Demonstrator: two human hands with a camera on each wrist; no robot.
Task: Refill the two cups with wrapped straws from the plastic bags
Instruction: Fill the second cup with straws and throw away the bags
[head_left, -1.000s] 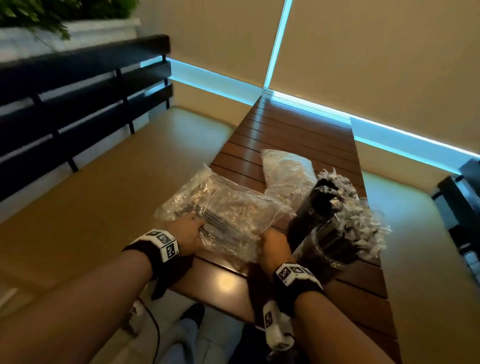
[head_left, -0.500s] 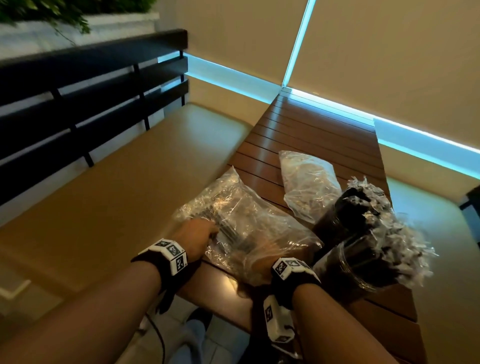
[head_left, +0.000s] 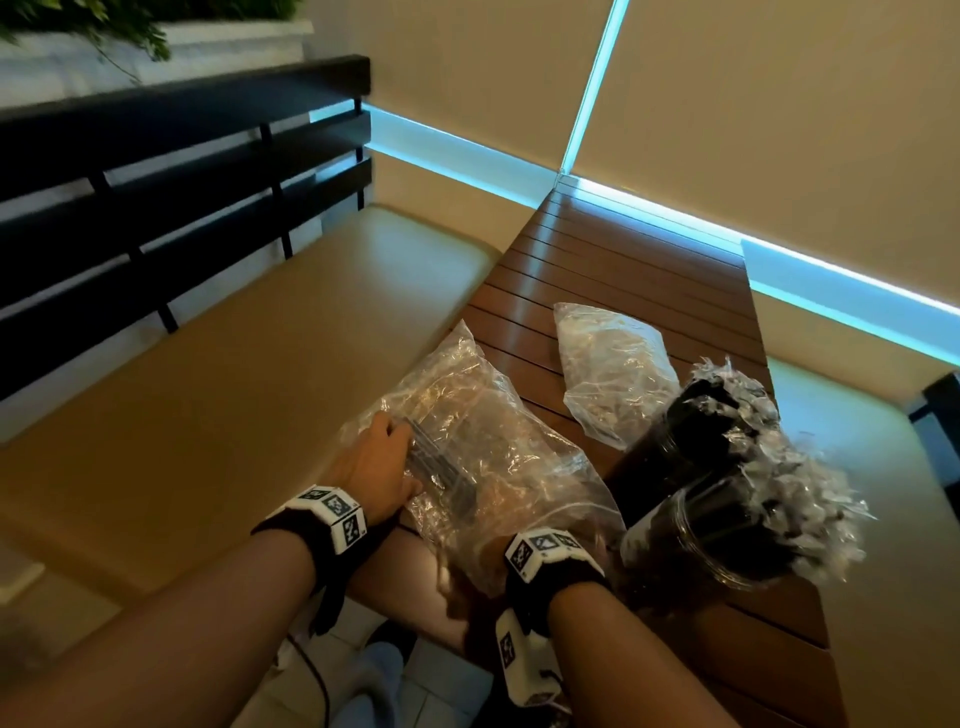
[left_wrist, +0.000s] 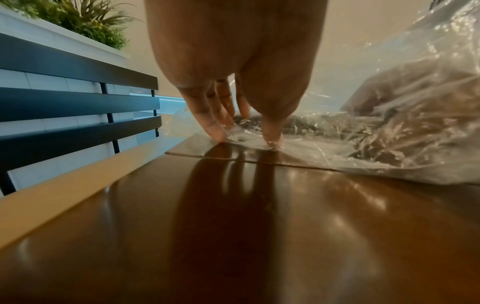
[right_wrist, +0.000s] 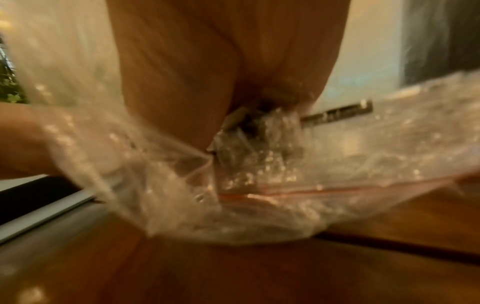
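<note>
Right hand (right_wrist: 233, 61) had pushed deeper into the crinkled clear plastic bag (head_left: 483, 467), fingers apparently curled round dark wrapped straws (right_wrist: 259, 131), though blurred. Left hand (head_left: 371, 467) pressed near-straight fingers (left_wrist: 217, 127) on the bag's edge, on the brown slatted table (head_left: 623, 270). Both straw-filled clear cups (head_left: 727, 499) lay just right; a pull-out looked next.

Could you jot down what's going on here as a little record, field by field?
Setting: slatted wooden table beside a cushioned bench
Near bag: clear plastic, holds dark wrapped straws
Far bag: lying untouched
Cups: two, packed with wrapped straws
Left hand: fingers press the near bag's edge onto the table
Right hand: reached inside the near bag, grip closed on a straw bundle
</note>
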